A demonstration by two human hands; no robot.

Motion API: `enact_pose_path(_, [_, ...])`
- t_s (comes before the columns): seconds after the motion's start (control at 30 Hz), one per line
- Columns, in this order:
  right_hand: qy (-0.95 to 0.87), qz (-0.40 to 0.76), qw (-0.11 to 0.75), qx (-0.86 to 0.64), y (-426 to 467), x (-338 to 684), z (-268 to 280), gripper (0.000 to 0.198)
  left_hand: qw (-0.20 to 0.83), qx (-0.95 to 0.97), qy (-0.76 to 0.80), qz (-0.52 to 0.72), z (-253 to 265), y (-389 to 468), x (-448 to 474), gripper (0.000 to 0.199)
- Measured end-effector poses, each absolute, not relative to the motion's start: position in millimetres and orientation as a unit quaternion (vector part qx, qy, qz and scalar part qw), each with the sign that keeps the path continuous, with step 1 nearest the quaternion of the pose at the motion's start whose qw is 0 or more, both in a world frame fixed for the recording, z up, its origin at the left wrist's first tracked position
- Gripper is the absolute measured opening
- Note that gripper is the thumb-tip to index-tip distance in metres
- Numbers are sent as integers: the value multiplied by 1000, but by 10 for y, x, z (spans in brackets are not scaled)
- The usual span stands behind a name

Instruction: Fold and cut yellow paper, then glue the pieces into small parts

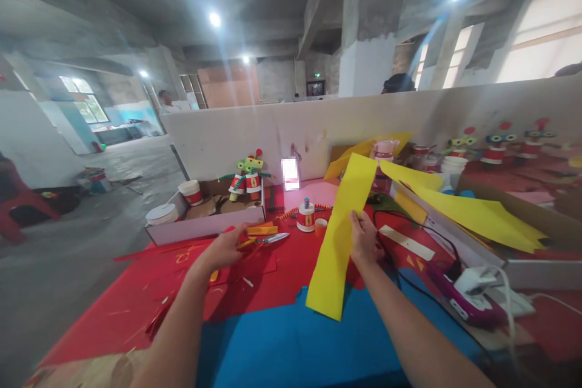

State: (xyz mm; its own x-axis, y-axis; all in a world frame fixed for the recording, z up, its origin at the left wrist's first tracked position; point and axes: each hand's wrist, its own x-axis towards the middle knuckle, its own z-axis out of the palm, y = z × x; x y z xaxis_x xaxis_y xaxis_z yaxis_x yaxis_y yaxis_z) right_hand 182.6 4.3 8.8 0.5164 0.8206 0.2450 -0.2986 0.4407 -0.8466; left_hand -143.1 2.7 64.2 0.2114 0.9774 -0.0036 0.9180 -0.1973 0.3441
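My right hand point(364, 239) grips a long yellow paper strip point(341, 242) by its right edge, thumb in front. The strip slants up over the red and blue sheets. Low over the red paper, my left hand point(225, 248) has its fingers closed at the handles of a pair of scissors point(275, 238), whose blades point right. Some of those fingers are hard to make out. Beside the blades lies an orange-yellow paper piece point(262, 230). Between my hands stands a red-and-white paper cup figure point(306, 216) with coiled paper arms, next to a small orange cup point(321, 227).
A white box point(207, 227) at left holds cups and finished figures point(252, 179). Yellow sheets point(473, 212) lie over a box at right. A purple power strip point(464, 297) with cables is near my right forearm. A white partition point(273, 127) stands behind the table.
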Motion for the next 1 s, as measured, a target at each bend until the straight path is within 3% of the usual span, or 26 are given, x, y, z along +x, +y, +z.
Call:
enact_pose_path(0.13, [-319, 392, 786, -355, 157, 1964, 76, 34, 385, 687, 535, 305, 840, -76, -1707, 38])
enact_pose_path(0.23, [-299, 443, 782, -322, 173, 1976, 116, 39, 468, 604, 466, 446, 908, -129, -1638, 47])
enact_pose_path(0.37, [-331, 486, 756, -289, 137, 1851, 173, 40, 428, 584, 438, 534, 824, -125, -1236, 56])
enact_pose_path(0.53, [-351, 424, 769, -324, 208, 1724, 120, 35, 303, 682, 499, 442, 657, -162, -873, 51])
enact_pose_path(0.7, [-357, 351, 791, -352, 273, 1770, 89, 33, 367, 722, 469, 351, 631, -308, -709, 39])
enact_pose_path(0.87, [-344, 332, 800, -361, 253, 1838, 133, 28, 280, 708, 496, 418, 571, -322, -521, 43])
enact_pose_path(1.0, [-346, 305, 801, -382, 241, 1884, 146, 30, 283, 683, 497, 454, 693, -290, -672, 43])
